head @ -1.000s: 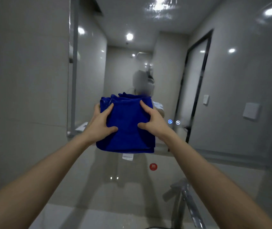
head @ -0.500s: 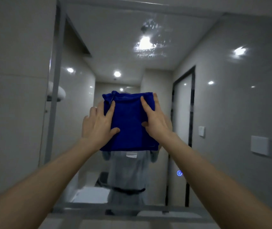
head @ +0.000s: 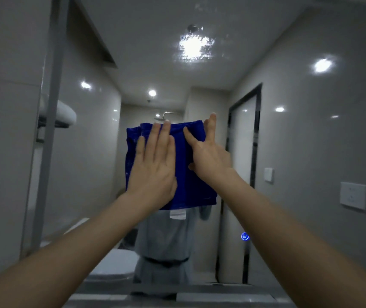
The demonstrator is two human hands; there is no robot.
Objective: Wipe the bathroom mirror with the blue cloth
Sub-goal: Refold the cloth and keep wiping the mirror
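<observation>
A folded blue cloth (head: 191, 174) with a white label at its bottom edge lies flat against the bathroom mirror (head: 288, 107), at the middle of the view. My left hand (head: 155, 167) presses on the cloth's left half, palm flat and fingers straight. My right hand (head: 208, 152) touches the cloth's upper right part with its fingers spread and straight; the index finger reaches just past the top edge. The mirror shows smudges near its top around a reflected ceiling light.
The mirror's grey frame edge (head: 50, 130) runs down the left, next to a tiled wall (head: 4, 152). A glowing blue touch button (head: 245, 236) sits on the mirror at lower right. A person's reflection stands below the cloth. A counter edge (head: 199, 294) lies at the bottom.
My left hand slid from the cloth's left edge onto its front and flattened. My right hand's fingers straightened and spread. The view tilted upward, and the cloth now lies against the glass.
</observation>
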